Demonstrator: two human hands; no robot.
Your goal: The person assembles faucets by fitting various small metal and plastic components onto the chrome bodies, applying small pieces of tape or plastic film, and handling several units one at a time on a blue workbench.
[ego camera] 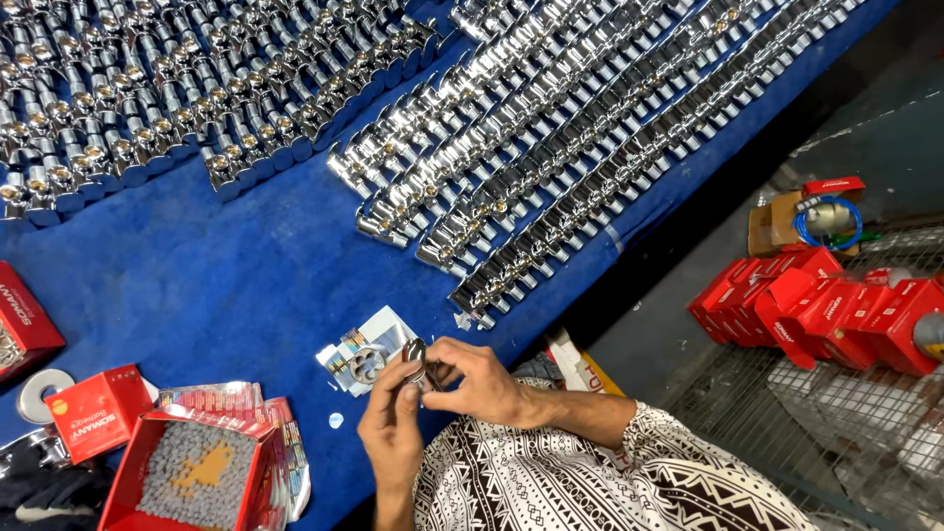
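Both my hands meet at the near edge of a blue-covered table [226, 275]. My left hand [391, 425] and my right hand [479, 383] together pinch one small chrome fitting [417, 358] between the fingertips. Just left of the hands, a round metal disc with holes [367, 365] lies on a small printed leaflet [366, 346]. Beyond them, long rows of chrome tap fittings [551, 128] run diagonally across the cloth. My patterned black-and-white sleeve [610, 472] shows at the bottom.
An open red box of small grey parts [202, 472] stands at lower left, beside a closed red box [96, 411], printed sachets [246, 403] and a metal washer [41, 389]. More chrome fittings [147, 108] fill the far left. Red boxes [836, 310] are stacked on a wire mesh at right.
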